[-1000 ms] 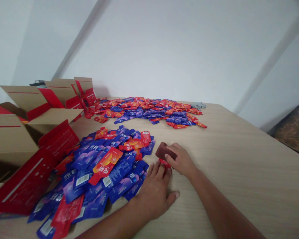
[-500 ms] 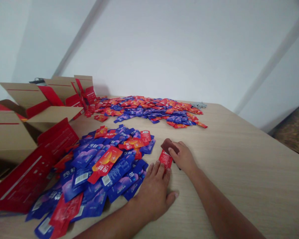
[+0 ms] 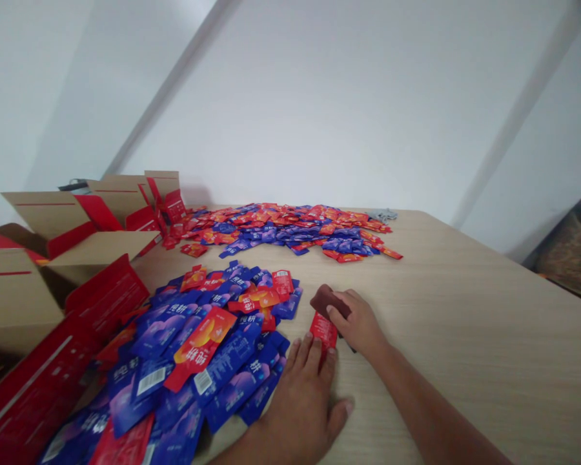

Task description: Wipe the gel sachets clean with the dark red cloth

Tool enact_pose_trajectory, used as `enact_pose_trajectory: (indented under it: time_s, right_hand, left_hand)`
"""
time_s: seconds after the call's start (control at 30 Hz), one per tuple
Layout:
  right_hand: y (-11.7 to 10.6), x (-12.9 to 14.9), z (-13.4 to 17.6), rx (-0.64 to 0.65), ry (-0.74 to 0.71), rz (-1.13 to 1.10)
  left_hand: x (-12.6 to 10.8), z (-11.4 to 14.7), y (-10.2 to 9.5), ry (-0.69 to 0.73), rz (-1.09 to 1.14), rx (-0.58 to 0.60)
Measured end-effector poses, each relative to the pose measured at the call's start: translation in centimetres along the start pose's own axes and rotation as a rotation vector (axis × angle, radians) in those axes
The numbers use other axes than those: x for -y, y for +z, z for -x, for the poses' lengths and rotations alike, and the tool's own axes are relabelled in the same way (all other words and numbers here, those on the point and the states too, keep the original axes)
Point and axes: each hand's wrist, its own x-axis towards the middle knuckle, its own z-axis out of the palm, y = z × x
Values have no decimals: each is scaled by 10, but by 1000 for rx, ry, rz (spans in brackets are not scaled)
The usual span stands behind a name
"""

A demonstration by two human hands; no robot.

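Observation:
A small red sachet [image 3: 323, 330] lies on the table, its printed back up. My left hand [image 3: 303, 397] rests flat with fingers stretched out, the fingertips pressing the sachet's near end. At the sachet's far end my right hand [image 3: 361, 321] is closed around a dark brown pad-like piece [image 3: 328, 301]; its exact kind is unclear. The piece covers part of the sachet, and a thin dark edge shows under the right hand. Left of my hands spreads a pile of purple-blue sachets [image 3: 227, 361], with an orange-red sachet [image 3: 206, 339] on top.
Opened cardboard boxes [image 3: 104, 244] with red outsides stand along the left side. A long heap of red and blue sachets [image 3: 290, 226] runs across the back of the table [image 3: 445, 303]. Small grey pieces [image 3: 385, 214] lie at the heap's right end, before a white wall [image 3: 319, 97].
The view has tilted up a little, so everything sits lower in the picture. Both hands keep nearly the same places on the sachet and the brown piece.

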Motion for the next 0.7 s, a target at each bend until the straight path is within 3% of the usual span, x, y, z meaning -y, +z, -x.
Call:
enact_pose_trajectory:
  time_s: [0.17, 0.3, 0.4, 0.57, 0.7]
  right_hand:
    - [-7, 22, 7, 166, -148, -73]
    - [-6, 30, 11, 277, -210, -5]
    - [-1, 23, 9, 223, -124, 92]
    - [1, 4, 3, 8, 68, 217]
    - [-6, 10, 3, -36, -6, 122]
  left_hand:
    - [-7, 0, -6, 17, -4, -6]
    - [-10, -2, -11, 21, -15, -7]
    - [-9, -3, -9, 12, -14, 2]
    - [-5, -3, -2, 3, -23, -3]
    - [-5, -2, -3, 7, -14, 2]
